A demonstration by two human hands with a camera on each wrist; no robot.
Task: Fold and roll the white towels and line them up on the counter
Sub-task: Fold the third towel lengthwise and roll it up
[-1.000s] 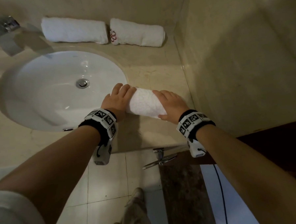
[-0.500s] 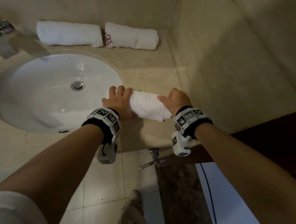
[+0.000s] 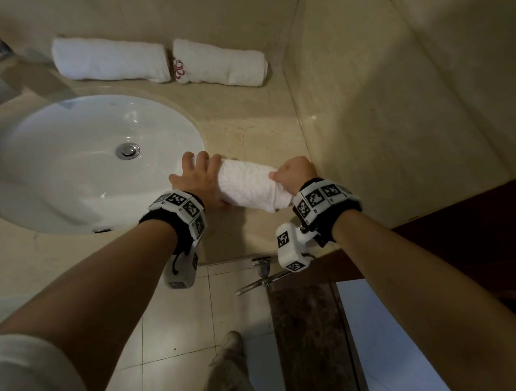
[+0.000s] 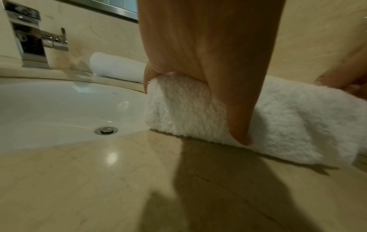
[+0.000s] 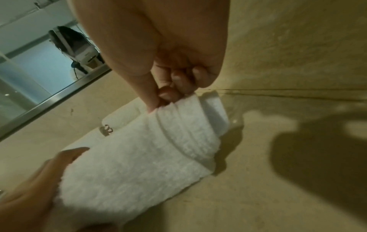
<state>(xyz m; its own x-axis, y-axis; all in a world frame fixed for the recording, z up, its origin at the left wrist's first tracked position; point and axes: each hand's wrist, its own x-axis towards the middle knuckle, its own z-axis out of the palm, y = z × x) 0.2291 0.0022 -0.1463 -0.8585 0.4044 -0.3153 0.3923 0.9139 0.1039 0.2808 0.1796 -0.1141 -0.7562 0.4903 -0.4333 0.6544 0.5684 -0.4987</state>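
Surface (image 3: 246, 118): beige stone, polished, with a wall at its back and right edges.

Sink (image 3: 55, 182): white oval basin set into the left part of the surface, metal drain at its centre; a chrome tap stands at the back left corner.

Plain rolled towel (image 3: 109, 59) and rolled towel with red emblem (image 3: 220, 61): white, finished, lying end to end along the back edge, long axes parallel to that edge, almost touching each other.

Towel in hand (image 3: 247, 184): white terry roll near the front edge, between the sink rim and the right wall. Its long axis runs left to right, slightly slanted, roughly parallel to the two finished rolls and well apart from them. Pile looks thick and soft; a woven band shows near its right end, where the layers look looser.

Left hand (image 3: 200, 180): lies over the left end of the roll, fingers wrapped across the top and thumb down its near side, grasping it.

Right hand (image 3: 293, 172): fingers curled, pinching the hem at the right end between thumb and fingertips (image 5: 166, 94).

Judgement: rolling looks nearly complete; both hands sit at the ends, so the roll can travel straight toward the back edge. The right hand is nearer the wall side of the row.
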